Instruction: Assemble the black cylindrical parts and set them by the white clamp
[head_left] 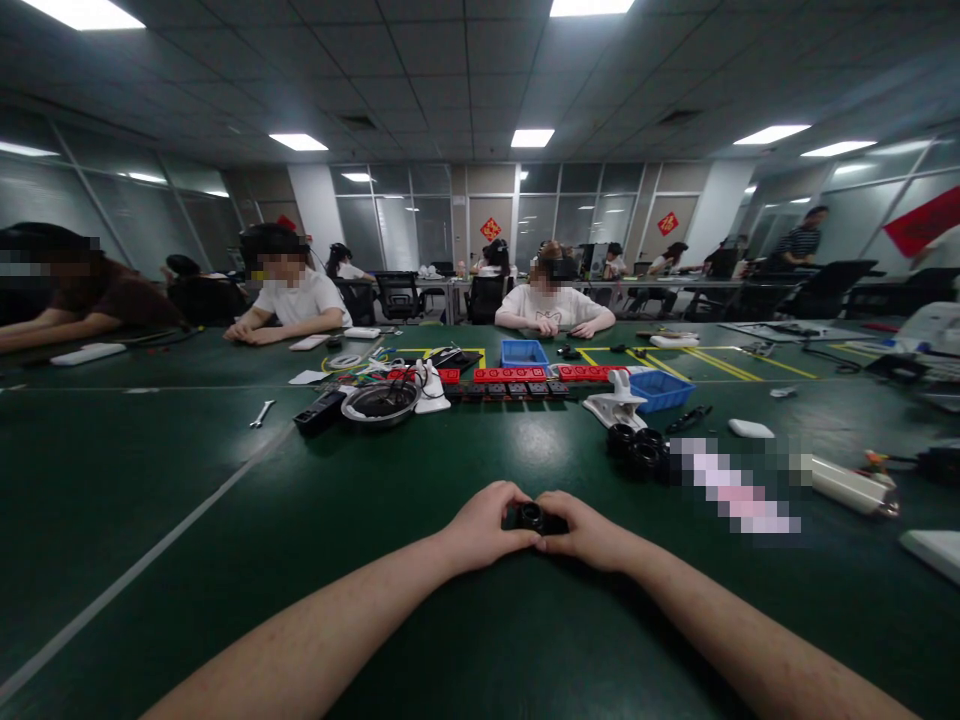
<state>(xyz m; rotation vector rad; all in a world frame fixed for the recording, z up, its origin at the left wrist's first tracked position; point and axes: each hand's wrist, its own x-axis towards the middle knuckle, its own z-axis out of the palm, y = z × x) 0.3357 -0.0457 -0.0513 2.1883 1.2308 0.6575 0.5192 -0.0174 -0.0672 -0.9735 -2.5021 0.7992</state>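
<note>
Wrench [262, 413] far left, untouched. Our left hand [484, 525] and right hand [586, 532] meet on the green table [187, 470] — fingers closed around a small black ring part [532, 516], pinched from both sides, apparently to steady it.

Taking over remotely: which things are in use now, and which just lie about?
In use: left hand, right hand, small black round part.
Lying about: black rings, wrench, blue bins, metal bowl, white clip.
</note>
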